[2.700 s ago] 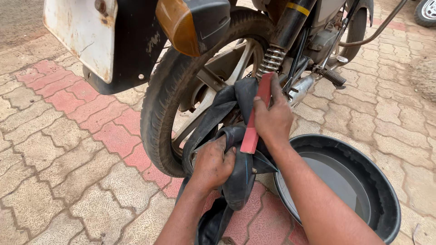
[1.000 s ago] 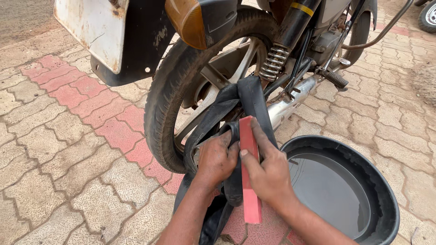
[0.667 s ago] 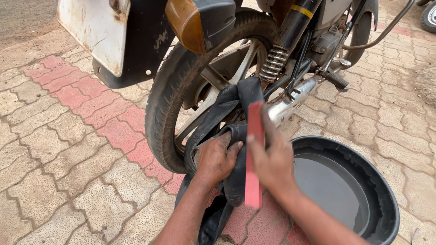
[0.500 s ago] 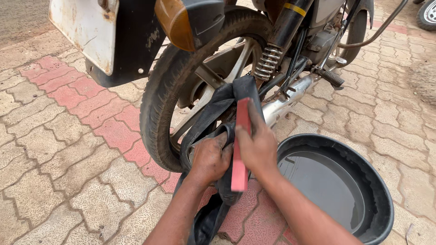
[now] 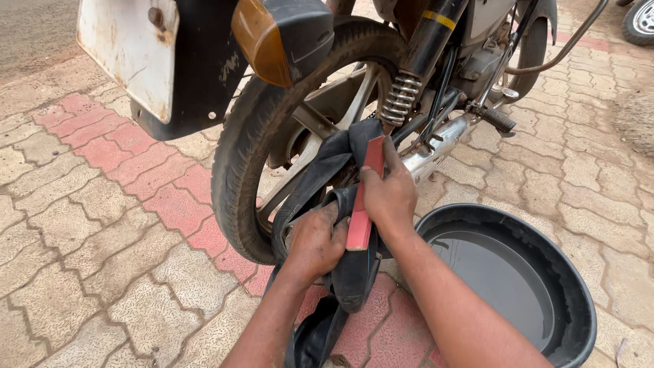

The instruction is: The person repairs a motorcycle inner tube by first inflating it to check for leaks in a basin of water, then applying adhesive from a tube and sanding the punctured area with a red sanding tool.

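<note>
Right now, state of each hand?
Left hand: closed, gripping the black inner tube.
Right hand: closed on the red flat tool, pressing it against the tube.

- The left hand [image 5: 315,240] grips a black inner tube [image 5: 327,170] pulled out beside the motorcycle's rear wheel [image 5: 252,163].
- The right hand [image 5: 390,194] presses a red bar [image 5: 361,197] against the tube.
- A black basin [image 5: 545,286] of water sits on the paving just right of the hands.

Bright, even daylight; sharp focus
</note>
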